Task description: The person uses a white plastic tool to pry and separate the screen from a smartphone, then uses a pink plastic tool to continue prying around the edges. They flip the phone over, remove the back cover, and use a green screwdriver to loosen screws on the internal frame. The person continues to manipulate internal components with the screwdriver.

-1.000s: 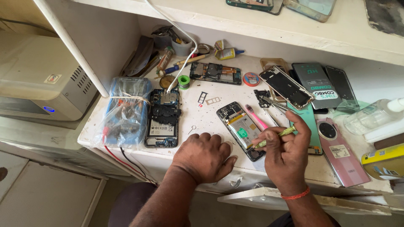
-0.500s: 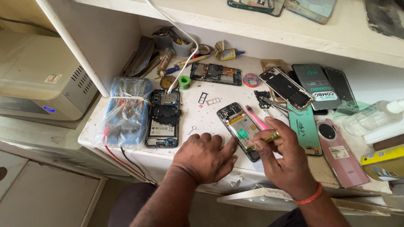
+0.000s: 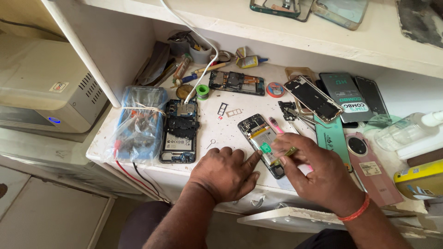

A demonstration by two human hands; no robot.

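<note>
The right hand's (image 3: 323,173) grip is pinching a slim yellowish tool (image 3: 290,151) over the opened phone (image 3: 264,144), which is lying near the front edge of the counter (image 3: 221,133). The left hand (image 3: 226,173) is lying flat, gripping nothing, its fingertips (image 3: 256,159) bracing the phone's edge, apparently to steady it.

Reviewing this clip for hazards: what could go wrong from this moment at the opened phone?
The right hand works a thin yellowish tool over the opened phone beside its battery; a slip might damage it. Only the left hand fingertips steady the phone. It lies near the bench edge and could slide off.
</note>
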